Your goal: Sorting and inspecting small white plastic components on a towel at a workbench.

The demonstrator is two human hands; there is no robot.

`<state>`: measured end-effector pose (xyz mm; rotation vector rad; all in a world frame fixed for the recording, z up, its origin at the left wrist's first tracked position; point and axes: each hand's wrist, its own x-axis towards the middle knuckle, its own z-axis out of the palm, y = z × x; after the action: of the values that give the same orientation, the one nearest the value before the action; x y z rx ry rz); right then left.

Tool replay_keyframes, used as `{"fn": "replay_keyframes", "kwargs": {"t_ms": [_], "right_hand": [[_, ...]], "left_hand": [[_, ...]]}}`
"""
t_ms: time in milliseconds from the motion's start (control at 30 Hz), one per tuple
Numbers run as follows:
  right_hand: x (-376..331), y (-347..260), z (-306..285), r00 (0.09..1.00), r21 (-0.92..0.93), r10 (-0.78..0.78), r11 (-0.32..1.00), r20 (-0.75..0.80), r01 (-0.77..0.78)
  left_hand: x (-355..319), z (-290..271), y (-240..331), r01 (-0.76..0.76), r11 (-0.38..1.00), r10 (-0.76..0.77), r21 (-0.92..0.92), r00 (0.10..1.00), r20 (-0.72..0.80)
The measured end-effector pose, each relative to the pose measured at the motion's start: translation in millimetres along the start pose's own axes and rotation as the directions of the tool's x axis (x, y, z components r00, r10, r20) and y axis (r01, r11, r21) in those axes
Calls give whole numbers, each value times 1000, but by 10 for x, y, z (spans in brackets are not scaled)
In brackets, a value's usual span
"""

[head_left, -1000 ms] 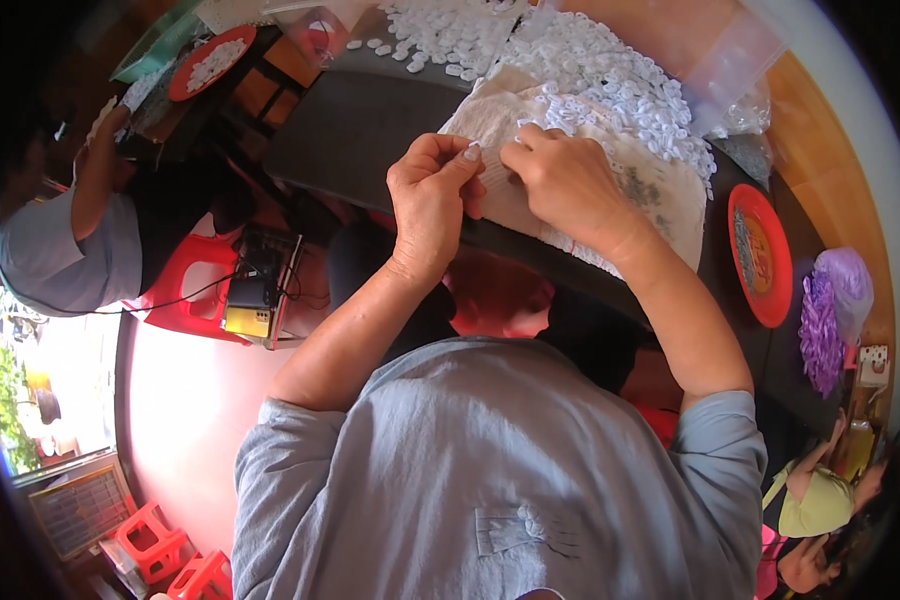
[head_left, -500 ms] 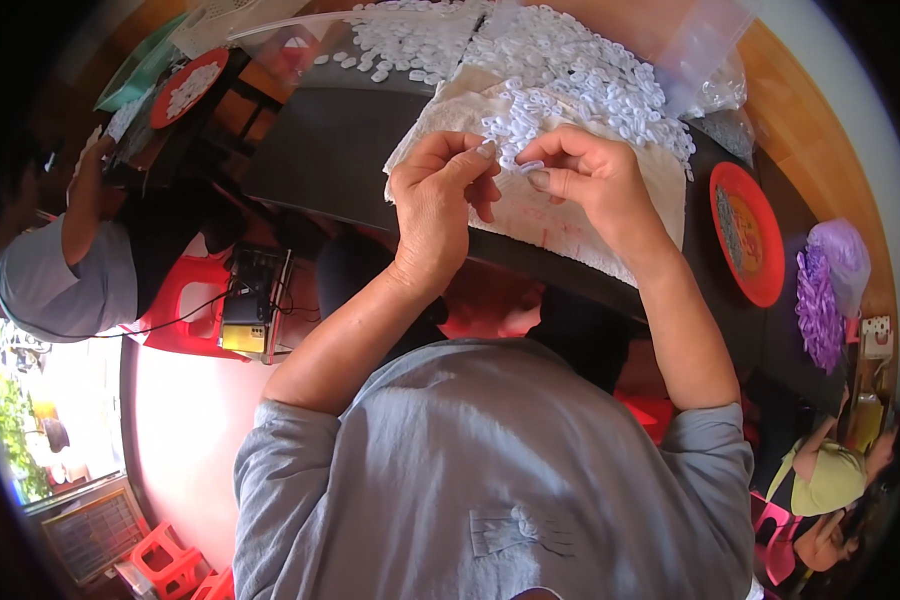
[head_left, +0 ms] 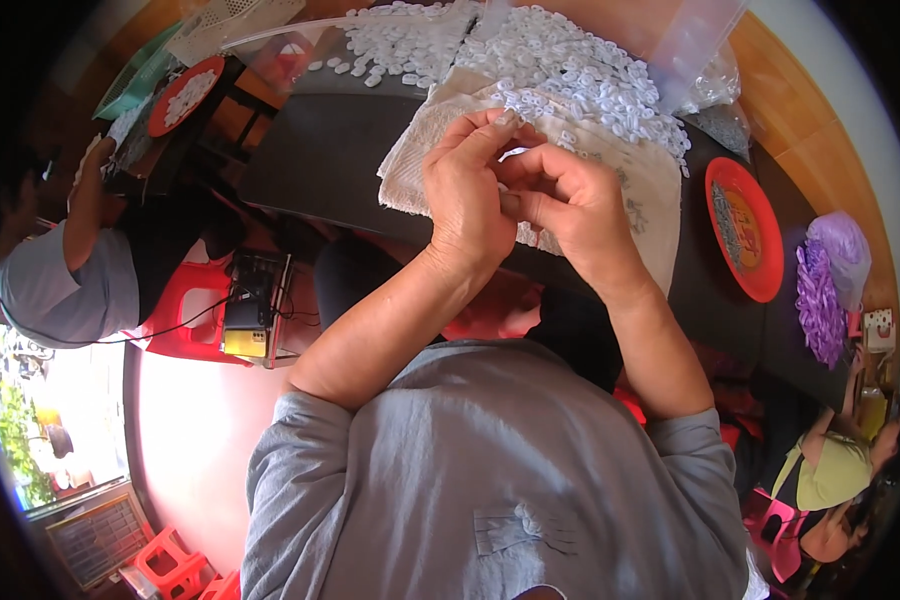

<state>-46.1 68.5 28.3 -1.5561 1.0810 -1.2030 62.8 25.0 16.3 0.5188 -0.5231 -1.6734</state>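
white piece (head_left: 512, 153) now between left hand (head_left: 464, 175) and right hand (head_left: 578, 196), drawn together since half second ago: likely two-handed step. both curled, partly closed; whose grip has piece, cannot tell.

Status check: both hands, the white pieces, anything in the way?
Left hand and right hand together over the cloth. Small white piece between them, grip hidden from view. White pile lies beyond, apparently not blocking.

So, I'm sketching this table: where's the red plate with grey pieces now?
At right in the head view, the red plate lies on the dark table, between the cream cloth and the purple bundle.
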Motion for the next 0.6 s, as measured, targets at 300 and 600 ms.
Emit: {"fn": "replay_keyframes", "kwargs": {"t_ms": [300, 600], "right_hand": [[40, -22, -218, 934, 132, 76, 991, -348, -31], [62, -41, -286, 929, 185, 119, 981, -350, -55]], "left_hand": [[-70, -112, -47, -139, 963, 128, 229, 990, 58], [-139, -74, -98, -195, 926, 162, 324, 979, 128]]}}
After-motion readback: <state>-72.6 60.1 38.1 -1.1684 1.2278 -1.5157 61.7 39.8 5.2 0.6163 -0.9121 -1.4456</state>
